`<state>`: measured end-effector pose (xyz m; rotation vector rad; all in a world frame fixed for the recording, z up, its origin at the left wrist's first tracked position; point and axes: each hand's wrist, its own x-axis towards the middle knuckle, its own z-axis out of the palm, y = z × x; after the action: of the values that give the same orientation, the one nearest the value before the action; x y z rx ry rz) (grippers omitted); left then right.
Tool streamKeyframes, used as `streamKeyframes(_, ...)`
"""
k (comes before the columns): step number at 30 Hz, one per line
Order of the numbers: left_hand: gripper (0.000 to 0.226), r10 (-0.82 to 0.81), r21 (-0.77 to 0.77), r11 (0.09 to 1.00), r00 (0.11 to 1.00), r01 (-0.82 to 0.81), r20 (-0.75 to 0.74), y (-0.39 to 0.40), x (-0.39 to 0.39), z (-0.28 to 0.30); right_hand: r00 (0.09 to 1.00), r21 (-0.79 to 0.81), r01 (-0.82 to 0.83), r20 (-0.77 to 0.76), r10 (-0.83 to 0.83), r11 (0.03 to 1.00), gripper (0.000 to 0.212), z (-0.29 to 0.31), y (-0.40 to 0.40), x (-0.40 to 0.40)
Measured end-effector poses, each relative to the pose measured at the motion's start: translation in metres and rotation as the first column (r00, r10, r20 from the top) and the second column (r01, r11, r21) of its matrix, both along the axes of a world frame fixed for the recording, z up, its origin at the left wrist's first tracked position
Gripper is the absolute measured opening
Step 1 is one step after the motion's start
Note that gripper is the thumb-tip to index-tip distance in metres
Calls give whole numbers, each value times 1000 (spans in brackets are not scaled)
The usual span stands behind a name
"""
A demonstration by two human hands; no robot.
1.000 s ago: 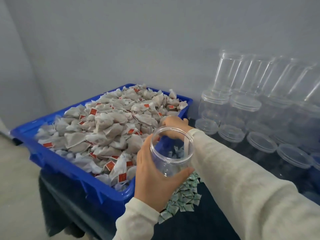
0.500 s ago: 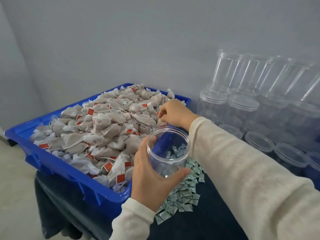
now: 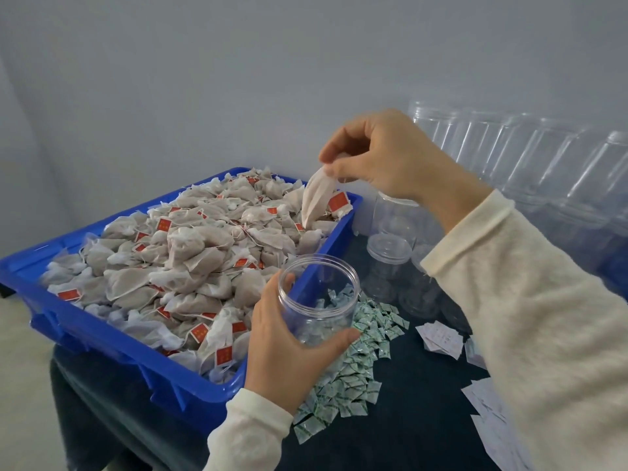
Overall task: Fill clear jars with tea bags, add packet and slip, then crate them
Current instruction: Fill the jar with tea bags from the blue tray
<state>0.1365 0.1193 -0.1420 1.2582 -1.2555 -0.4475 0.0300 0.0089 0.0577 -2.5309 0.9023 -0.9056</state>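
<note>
My left hand (image 3: 289, 348) grips an open clear jar (image 3: 319, 297) upright beside the near right corner of the blue bin (image 3: 190, 385). The jar looks empty; packets show through its wall. My right hand (image 3: 384, 154) pinches a white tea bag (image 3: 317, 195) by its top, lifted above the bin's far right corner, its red tag (image 3: 338, 202) dangling. The bin is heaped with tea bags (image 3: 183, 256) carrying red tags.
A pile of small green-and-white packets (image 3: 353, 362) lies on the dark table right of the jar. White paper slips (image 3: 441, 338) are scattered at the right. Several empty clear jars (image 3: 390, 263) with lids stand and stack against the grey wall.
My right hand has risen from the heap in the bin, lifting one tea bag with it. The left hand and its jar have stayed in place.
</note>
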Motion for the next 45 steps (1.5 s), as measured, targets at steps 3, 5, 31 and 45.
streamKeyframes(3,89,14,17,1000,1000,-14,3,-1,-1,-1,995,92,-92,48,88,991,22,2,18,-7)
streamKeyframes(5,89,19,24,1000,1000,-18,-11,-1,-1,-1,993,123,-119,22,117,985,23,-3,26,-8)
streamKeyframes(31,94,13,45,999,999,-12,-31,-4,-2,-3,918,198,-149,-336,209,969,10,-53,35,-2)
streamKeyframes(45,94,31,0,1000,996,-31,-83,-2,3,-2,959,216,84,-284,-20,973,25,-109,-69,64)
